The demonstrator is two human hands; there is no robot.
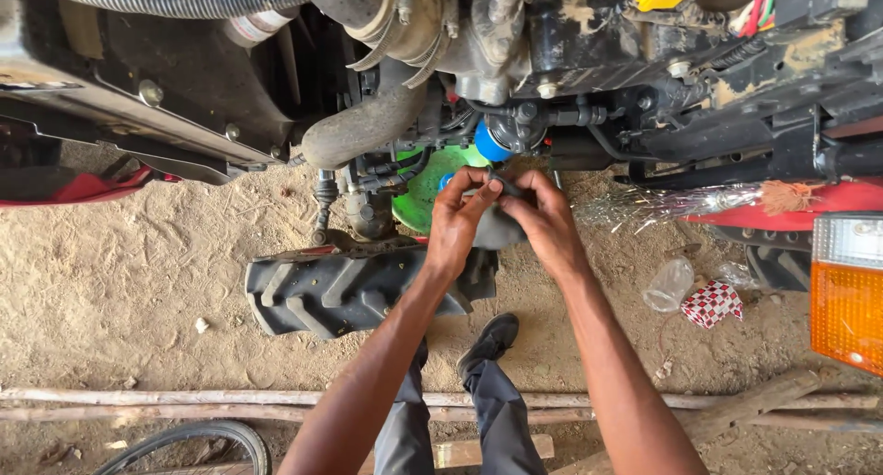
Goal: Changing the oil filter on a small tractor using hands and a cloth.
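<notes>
Both hands, left hand (460, 219) and right hand (544, 219), pinch a soft dark cloth (497, 228); it looks light and floppy, easiest held by its edges.

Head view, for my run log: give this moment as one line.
left hand: grips dark grey cloth | right hand: grips same cloth | below: black lugged rubber tyre | behind: green round basin

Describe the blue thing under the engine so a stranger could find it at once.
Start at the ridged black tyre on the sand and look above both hands to the engine's underside. The blue round filter hangs there, the only blue part, beside a green disc.
</notes>
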